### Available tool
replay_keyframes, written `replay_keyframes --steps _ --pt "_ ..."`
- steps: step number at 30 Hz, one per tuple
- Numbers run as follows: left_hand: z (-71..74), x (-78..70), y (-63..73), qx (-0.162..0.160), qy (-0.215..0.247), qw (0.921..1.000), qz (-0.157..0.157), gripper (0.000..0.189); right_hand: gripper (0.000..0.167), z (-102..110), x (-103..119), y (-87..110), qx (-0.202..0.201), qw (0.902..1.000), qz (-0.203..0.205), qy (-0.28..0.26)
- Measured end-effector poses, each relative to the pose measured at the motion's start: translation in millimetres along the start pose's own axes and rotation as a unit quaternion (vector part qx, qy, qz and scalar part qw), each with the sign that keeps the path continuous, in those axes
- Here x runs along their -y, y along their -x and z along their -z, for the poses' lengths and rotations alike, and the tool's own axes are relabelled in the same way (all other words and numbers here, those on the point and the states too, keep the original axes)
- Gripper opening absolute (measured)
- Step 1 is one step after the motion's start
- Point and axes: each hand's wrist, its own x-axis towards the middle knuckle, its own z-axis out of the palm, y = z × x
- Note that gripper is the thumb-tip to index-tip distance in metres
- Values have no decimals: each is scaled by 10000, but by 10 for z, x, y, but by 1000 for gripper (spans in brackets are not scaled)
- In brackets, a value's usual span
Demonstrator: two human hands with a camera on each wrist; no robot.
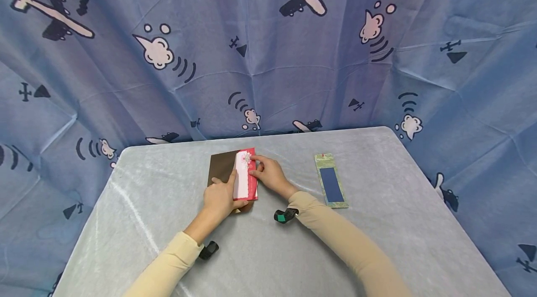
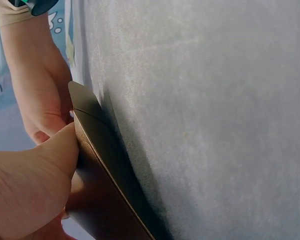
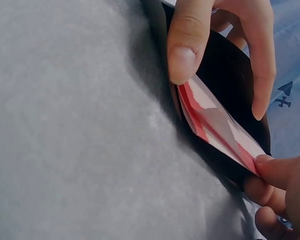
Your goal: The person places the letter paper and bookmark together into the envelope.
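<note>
A dark brown folder [image 1: 221,165] stands partly opened on the table, its inside almost black in the right wrist view. In its right part sits a red and white card [image 1: 242,180] with a flower decoration at the top. My left hand [image 1: 218,198] holds the folder near its lower edge, index finger stretched up beside the card and thumb [image 3: 184,62] at the card's corner. With thumb and fingers, my right hand [image 1: 270,176] pinches the card's right edge. In the left wrist view the brown cover [image 2: 97,175] hides most fingers.
To the right lies a flat green-patterned piece with a dark blue panel [image 1: 331,185]. A grey cloth covers the table [image 1: 260,250]. Behind it hangs a blue curtain [image 1: 251,54] printed with planes. Each wrist bears a small black camera [image 1: 286,215].
</note>
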Motion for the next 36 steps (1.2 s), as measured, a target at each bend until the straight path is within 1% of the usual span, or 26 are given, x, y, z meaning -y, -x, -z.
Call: replay_keyframes --steps 10,21,26,32,34,36 --pt "-4 1 8 -144 -59 9999 -24 105 47 -18 26 -3 48 9998 3 206" --pt "-2 2 2 -137 -2 9999 -6 107 50 -44 11 7 -54 9992 95 387" --pt "-8 -1 0 -109 -17 9999 5 107 52 -34 -5 17 -70 9994 223 264" --pt "-12 -3 -6 -43 -32 10000 19 107 58 17 -43 20 71 9994 331 89" --pt "-14 -1 -10 -25 -9 10000 18 106 61 44 -64 17 122 9989 425 120" --pt "-14 -1 -14 -1 16 10000 22 106 66 72 -93 15 201 9976 582 316"
